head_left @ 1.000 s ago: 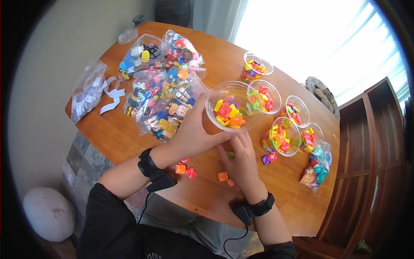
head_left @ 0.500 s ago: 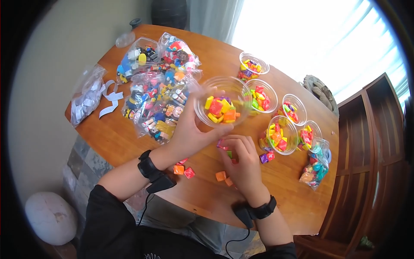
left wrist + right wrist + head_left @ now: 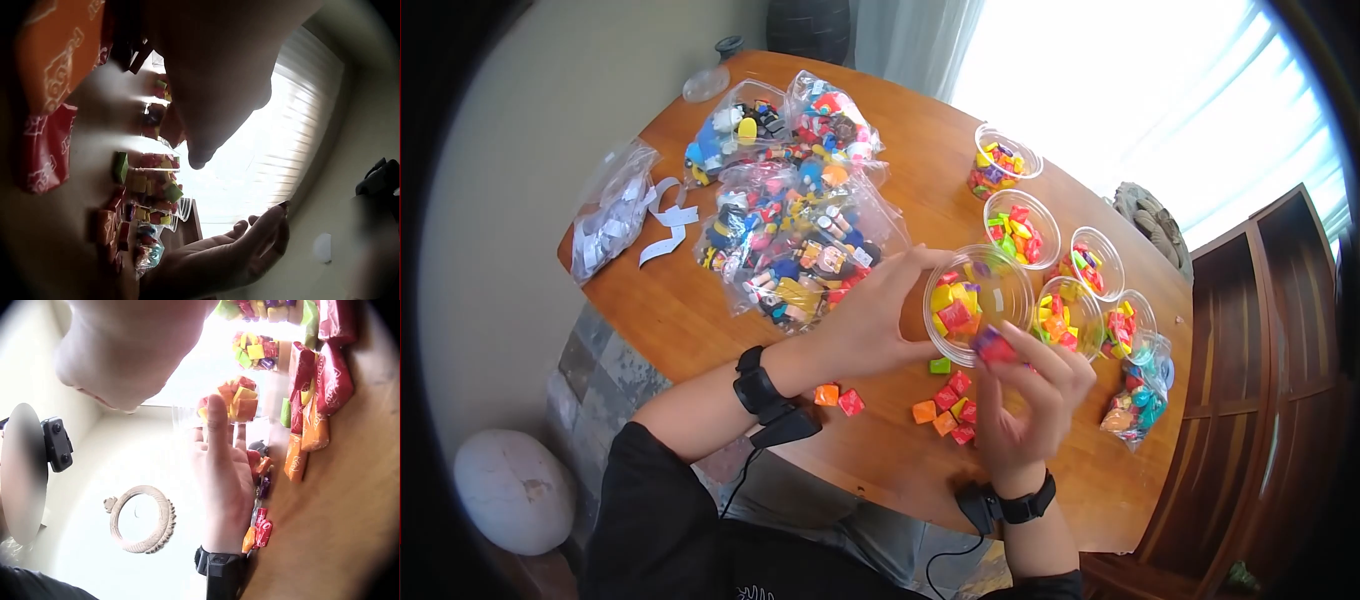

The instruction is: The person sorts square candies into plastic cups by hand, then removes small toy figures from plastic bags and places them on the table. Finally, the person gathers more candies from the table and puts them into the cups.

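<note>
My left hand (image 3: 880, 318) grips a clear plastic cup (image 3: 1002, 290) by its side, thumb low and fingers behind. Yellow, red, orange and purple wrapped candies fill its lower part, and it tilts toward the head camera. Right at the cup's near rim, my right hand (image 3: 1038, 400) pinches purple and red wrapped candy (image 3: 995, 346) between thumb and fingertips. Below the cup lie several loose red and orange candies (image 3: 946, 398) and a green candy (image 3: 940, 366). An orange candy (image 3: 826, 395) and a red one sit by the left wrist. In the right wrist view, the left hand (image 3: 224, 478) shows below the cup's candies.
Several more candy cups (image 3: 1022, 262) stand along the table's right side. Bags of small figurines (image 3: 785, 240) cover the left-middle, beside a bag with white strips (image 3: 605, 235). A bag of teal and red items (image 3: 1138, 395) lies near the right edge. Dark wooden shelves (image 3: 1230, 400) stand beyond.
The cup shifts right and down with my left hand. My right hand rises from the tabletop to the cup's rim, bringing candy picked up from the table.
</note>
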{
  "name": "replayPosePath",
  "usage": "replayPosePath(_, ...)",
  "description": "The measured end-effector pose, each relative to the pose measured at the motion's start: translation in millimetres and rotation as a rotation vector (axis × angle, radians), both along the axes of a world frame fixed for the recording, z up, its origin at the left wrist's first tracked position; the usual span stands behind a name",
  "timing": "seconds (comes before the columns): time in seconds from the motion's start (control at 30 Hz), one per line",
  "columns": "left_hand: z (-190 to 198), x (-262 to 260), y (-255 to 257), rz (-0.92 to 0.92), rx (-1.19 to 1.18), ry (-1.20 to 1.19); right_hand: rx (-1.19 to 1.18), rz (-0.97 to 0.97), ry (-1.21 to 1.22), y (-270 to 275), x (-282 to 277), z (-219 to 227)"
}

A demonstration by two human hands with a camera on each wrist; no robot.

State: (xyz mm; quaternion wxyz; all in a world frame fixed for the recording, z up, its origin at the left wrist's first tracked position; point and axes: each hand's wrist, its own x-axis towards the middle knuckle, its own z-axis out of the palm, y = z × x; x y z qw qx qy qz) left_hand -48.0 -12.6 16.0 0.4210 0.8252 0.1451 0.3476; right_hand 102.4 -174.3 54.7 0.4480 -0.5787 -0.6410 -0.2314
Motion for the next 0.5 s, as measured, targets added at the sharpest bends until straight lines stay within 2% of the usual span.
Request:
replayPosePath(0.07,-1,0,-1,0.016,0.041,0.039,-0.048,0.011,0.056,2,5,-14)
replayPosePath(0.13,0,1,1,0.004,0.041,0.021,0.056,0.034,0.173,1,6,-18)
replayPosePath(0.23,-1,1,3,0.007,0.045,-0.007,0.196,0.021,0.163,-6,9,-17)
replayPosePath(0.27,-2,1,3,0.000,0.054,-0.020,0.193,0.026,0.165,-5,8,-13)
replayPosePath(0.33,-1,0,2,-0.001,0.037,-0.014,-0.058,-0.123,-0.013,0,7,-1)
replayPosePath(0.37,-1,0,1,-0.007,0.022,-0.008,-0.057,-0.124,-0.013,3,6,-2)
replayPosePath(0.43,-3,0,0,-0.002,-0.007,-0.025,-0.042,-0.128,0.133,7,1,-9)
replayPosePath(0.47,-3,0,1,0.008,-0.036,-0.043,-0.040,-0.130,0.132,7,3,-13)
replayPosePath(0.5,-2,0,1,0.010,-0.036,-0.044,0.015,-0.026,0.238,5,5,-18)
